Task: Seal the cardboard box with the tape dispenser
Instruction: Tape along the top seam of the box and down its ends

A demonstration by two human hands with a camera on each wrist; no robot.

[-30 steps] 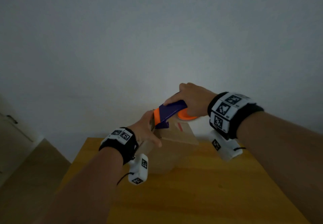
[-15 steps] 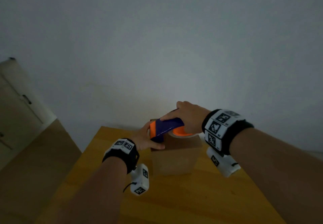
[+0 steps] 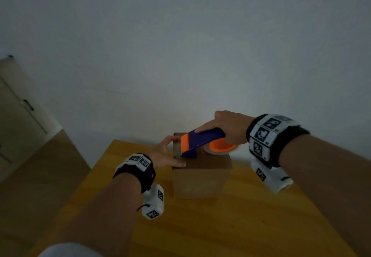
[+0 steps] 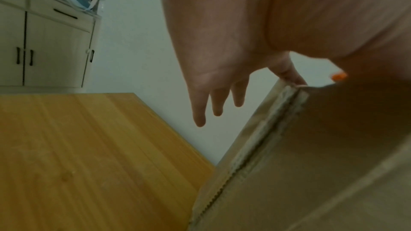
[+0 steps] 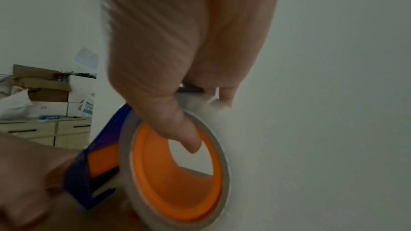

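Note:
A plain cardboard box (image 3: pixel 200 178) stands on the wooden table (image 3: pixel 251 226). My left hand (image 3: pixel 167 154) holds its top left edge: the thumb lies on the top and the index finger (image 4: pixel 286 74) hooks the far corner. The other fingers (image 4: pixel 200 110) hang beside the box wall (image 4: pixel 311 164). My right hand (image 3: pixel 228 128) grips the blue and orange tape dispenser (image 3: pixel 200 140), with the thumb (image 5: pixel 177 129) in the orange core (image 5: pixel 177 191) of the tape roll. The dispenser's nose sits on the box top by the left edge, next to my left hand (image 5: pixel 22 173).
The box stands near the table's far edge, close to a pale wall (image 3: pixel 180 56). A cream cabinet (image 4: pixel 44 41) stands on the left across a strip of floor (image 3: pixel 30 176). More wooden table (image 4: pixel 89 164) lies left of the box.
The box looked tipped one second ago and now stands flat. The dispenser stays at the box's left top edge. Both hands keep their hold, and the head view has shifted.

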